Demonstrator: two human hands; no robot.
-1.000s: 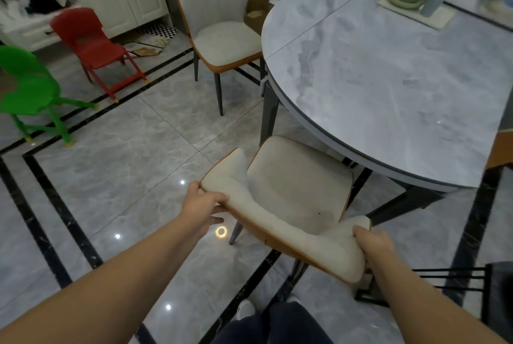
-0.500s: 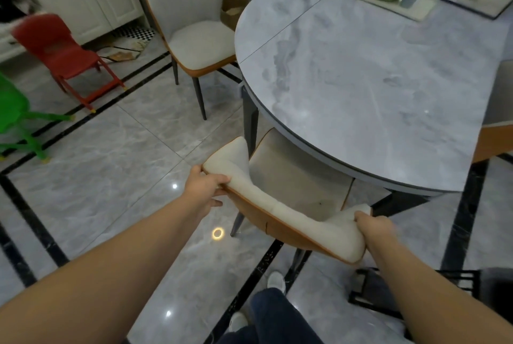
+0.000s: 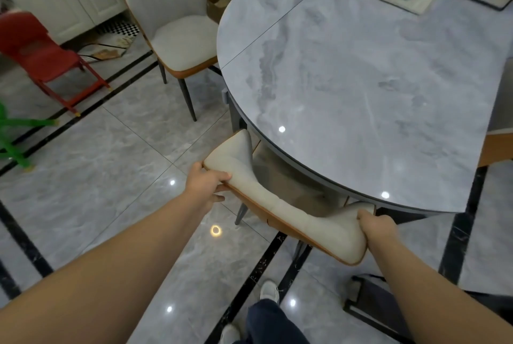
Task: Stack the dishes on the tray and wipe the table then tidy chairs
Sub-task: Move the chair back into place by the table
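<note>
**Both hands on the chair at the table**

The grey marble table (image 3: 361,88) covers the seat of the cream chair (image 3: 291,213). The left hand (image 3: 206,184) grips one corner of its backrest, and the right hand (image 3: 377,225) grips the other corner.

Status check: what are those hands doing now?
Left hand, right hand grip chair backrest. Seat mostly under table. Nothing blocking.

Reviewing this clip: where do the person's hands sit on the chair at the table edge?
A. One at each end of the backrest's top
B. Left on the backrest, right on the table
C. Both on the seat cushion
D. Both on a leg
A: the left hand and right hand grip opposite ends of the chair backrest's top, its seat under the table.
</note>
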